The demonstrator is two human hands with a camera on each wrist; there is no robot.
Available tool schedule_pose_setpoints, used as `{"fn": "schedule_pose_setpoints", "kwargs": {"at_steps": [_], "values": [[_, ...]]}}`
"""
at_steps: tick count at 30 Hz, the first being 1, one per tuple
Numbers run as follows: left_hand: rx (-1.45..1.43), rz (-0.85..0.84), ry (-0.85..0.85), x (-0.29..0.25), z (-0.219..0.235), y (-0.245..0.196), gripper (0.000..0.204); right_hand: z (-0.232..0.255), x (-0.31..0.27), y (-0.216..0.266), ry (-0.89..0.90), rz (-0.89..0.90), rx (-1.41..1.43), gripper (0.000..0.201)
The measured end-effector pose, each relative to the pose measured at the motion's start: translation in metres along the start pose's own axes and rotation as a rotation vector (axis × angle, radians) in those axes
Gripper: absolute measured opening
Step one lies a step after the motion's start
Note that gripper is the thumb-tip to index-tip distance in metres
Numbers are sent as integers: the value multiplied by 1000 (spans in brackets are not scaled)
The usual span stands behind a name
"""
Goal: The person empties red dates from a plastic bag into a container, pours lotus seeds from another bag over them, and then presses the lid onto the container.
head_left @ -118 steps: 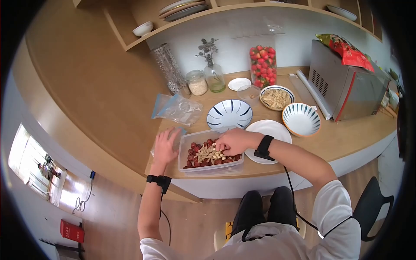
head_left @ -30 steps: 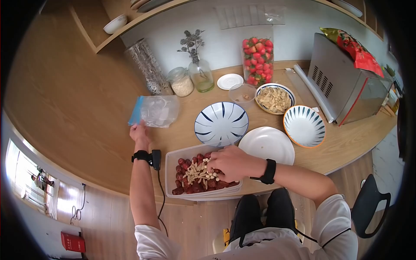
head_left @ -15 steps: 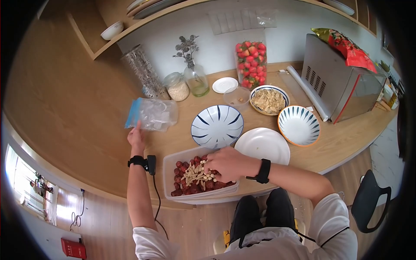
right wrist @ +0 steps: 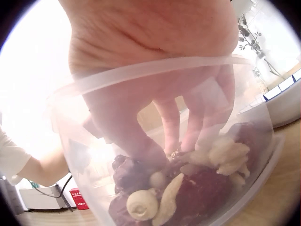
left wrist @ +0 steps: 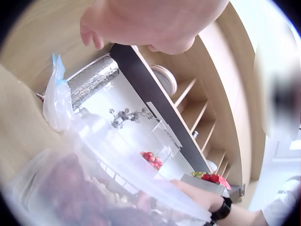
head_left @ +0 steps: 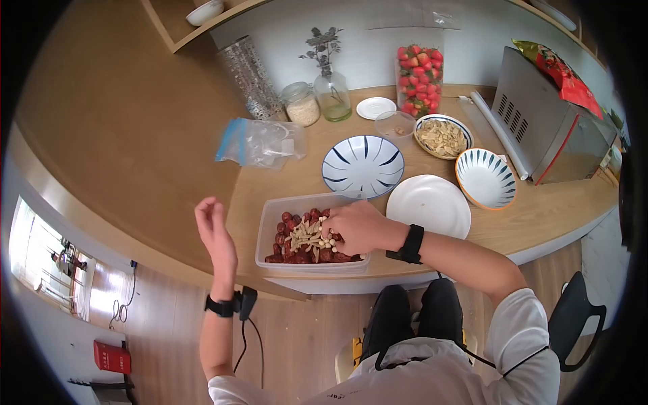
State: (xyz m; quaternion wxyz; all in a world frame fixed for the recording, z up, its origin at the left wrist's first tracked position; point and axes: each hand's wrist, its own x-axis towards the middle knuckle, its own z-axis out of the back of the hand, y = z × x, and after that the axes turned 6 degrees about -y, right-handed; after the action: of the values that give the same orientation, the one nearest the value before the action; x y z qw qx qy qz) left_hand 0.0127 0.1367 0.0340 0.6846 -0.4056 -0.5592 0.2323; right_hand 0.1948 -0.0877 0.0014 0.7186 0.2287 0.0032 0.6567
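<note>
My right hand [head_left: 359,223] reaches down into a clear plastic container [head_left: 314,268] of red dates [head_left: 325,256]. Pale dried root pieces [head_left: 305,236] and round whitish seeds [right wrist: 142,205] lie on top of the dates. In the right wrist view thumb and fingers point down and come together at the pile; I cannot tell whether they pinch anything. My left hand [head_left: 217,233] is raised left of the container with loosely bent fingers and nothing in it. A clear zip bag [head_left: 270,145] with a blue strip lies on the counter beyond it.
Behind the container stand a blue-striped dish [head_left: 363,165], a white plate [head_left: 428,206] and an orange-rimmed bowl [head_left: 486,177]. Farther back are a bowl of dried slices [head_left: 442,137], strawberries [head_left: 420,77], a glass jar [head_left: 300,104], a vase [head_left: 333,98] and a microwave [head_left: 540,121].
My left hand has left the zip bag's blue edge and come back toward me, beside the container. The bag stays on the counter. My right hand remains inside the container.
</note>
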Motion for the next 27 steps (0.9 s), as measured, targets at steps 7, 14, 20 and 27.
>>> {"fn": "schedule_pose_setpoints", "kwargs": {"at_steps": [7,14,20,27], "values": [[508,-542,550,-107,-5,-65,49,-27,29,39,-126,-143,66,28],[500,-387,203,-167,12,-29,62,-34,34,59,-381,7,672,19],[569,-328,170,-203,15,-2,53,6,-4,39,19,272,323,26],[429,-177,79,-214,-1,17,29,-28,-8,46,-213,367,124,23]]}}
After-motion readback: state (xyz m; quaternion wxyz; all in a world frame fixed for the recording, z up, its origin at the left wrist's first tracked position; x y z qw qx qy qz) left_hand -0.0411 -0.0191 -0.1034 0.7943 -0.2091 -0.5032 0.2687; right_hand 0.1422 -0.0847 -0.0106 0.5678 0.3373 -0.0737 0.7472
